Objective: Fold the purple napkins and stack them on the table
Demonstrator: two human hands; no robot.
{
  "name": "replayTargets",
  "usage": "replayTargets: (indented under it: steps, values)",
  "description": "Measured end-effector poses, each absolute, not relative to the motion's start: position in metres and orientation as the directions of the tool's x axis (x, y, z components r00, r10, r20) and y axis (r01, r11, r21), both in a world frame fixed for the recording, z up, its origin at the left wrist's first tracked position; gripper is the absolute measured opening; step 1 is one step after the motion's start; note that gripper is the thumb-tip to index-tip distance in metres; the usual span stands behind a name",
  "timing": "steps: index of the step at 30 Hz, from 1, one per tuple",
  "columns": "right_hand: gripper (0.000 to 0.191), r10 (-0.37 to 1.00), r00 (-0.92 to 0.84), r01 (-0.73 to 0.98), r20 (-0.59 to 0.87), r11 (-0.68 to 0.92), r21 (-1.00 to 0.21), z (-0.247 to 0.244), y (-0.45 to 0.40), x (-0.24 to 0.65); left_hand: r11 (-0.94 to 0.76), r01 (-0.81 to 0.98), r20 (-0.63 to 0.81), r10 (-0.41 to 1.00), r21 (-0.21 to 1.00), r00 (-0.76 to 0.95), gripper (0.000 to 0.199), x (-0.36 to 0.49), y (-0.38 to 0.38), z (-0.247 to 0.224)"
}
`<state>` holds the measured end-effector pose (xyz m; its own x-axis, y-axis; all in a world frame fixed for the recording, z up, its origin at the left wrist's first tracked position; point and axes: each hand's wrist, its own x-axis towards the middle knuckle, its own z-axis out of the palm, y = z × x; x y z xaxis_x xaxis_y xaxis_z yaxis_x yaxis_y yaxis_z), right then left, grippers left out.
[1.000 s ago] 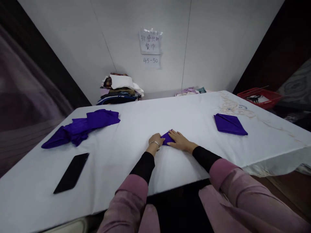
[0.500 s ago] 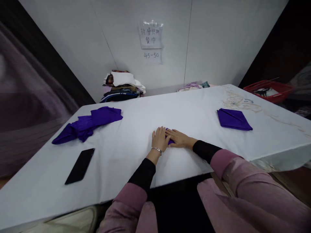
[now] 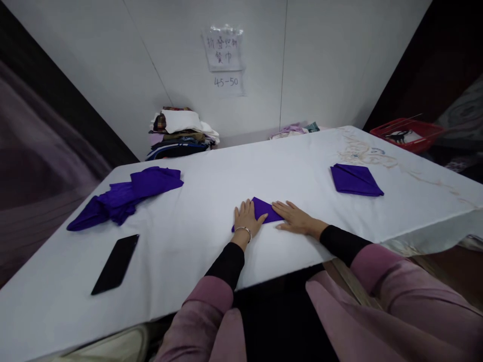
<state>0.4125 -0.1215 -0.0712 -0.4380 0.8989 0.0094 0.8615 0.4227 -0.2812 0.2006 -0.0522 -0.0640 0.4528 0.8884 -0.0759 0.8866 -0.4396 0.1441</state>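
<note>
A purple cloth napkin (image 3: 264,210), folded to a triangle, lies flat on the white tablecloth in front of me. My left hand (image 3: 248,220) rests palm down over its left part, fingers stretched out, hiding some of the cloth. At the triangle's right corner, my right hand (image 3: 295,218) lies flat, its fingertips touching the edge. Farther right sits another purple napkin (image 3: 356,180), folded into a compact shape. On the left side is a loose, crumpled heap of purple napkins (image 3: 130,193).
A black phone (image 3: 115,264) lies at the left of the white-covered table (image 3: 196,241). Beyond the far edge stands a stack of folded clothes (image 3: 183,133), with more cloth (image 3: 290,130) beside it. A red basket (image 3: 411,136) is at the far right. Paper signs (image 3: 225,60) hang on the wall.
My right hand has slid to the right, away from my left hand, and more of the purple triangle shows between them. The whole view has shifted slightly.
</note>
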Motion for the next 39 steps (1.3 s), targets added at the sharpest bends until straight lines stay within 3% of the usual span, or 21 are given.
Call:
replayTargets:
  steps: [5,8,14,19,31,39]
  values:
    - [0.076,0.94,-0.334,0.919,-0.062,0.311,-0.242,-0.068,-0.144,0.444,-0.44,0.883,-0.074,0.887,0.166,0.456,0.085,0.201,-0.052,-0.065]
    - [0.08,0.967,-0.253,0.942,-0.015,0.243,-0.231,-0.056,-0.138,0.432,-0.444,0.88,-0.067,0.886,0.166,0.46,0.083,0.201,-0.052,-0.064]
    - [0.085,0.911,-0.409,0.847,0.054,0.401,-0.349,-0.033,-0.088,0.349,-0.453,0.885,-0.098,0.881,0.109,0.463,0.069,0.201,-0.051,-0.063]
    - [0.082,0.924,-0.382,0.847,-0.029,0.338,-0.41,-0.049,-0.071,0.337,-0.454,0.885,-0.103,0.88,0.105,0.464,0.065,0.2,-0.051,-0.065]
    - [0.075,0.923,-0.384,0.89,-0.001,0.37,-0.265,-0.071,-0.136,0.418,-0.435,0.886,-0.068,0.891,0.159,0.45,0.083,0.201,-0.052,-0.064]
    - [0.079,0.977,-0.212,0.956,0.005,0.209,-0.206,-0.05,-0.142,0.43,-0.436,0.886,-0.071,0.89,0.161,0.451,0.081,0.202,-0.052,-0.062]
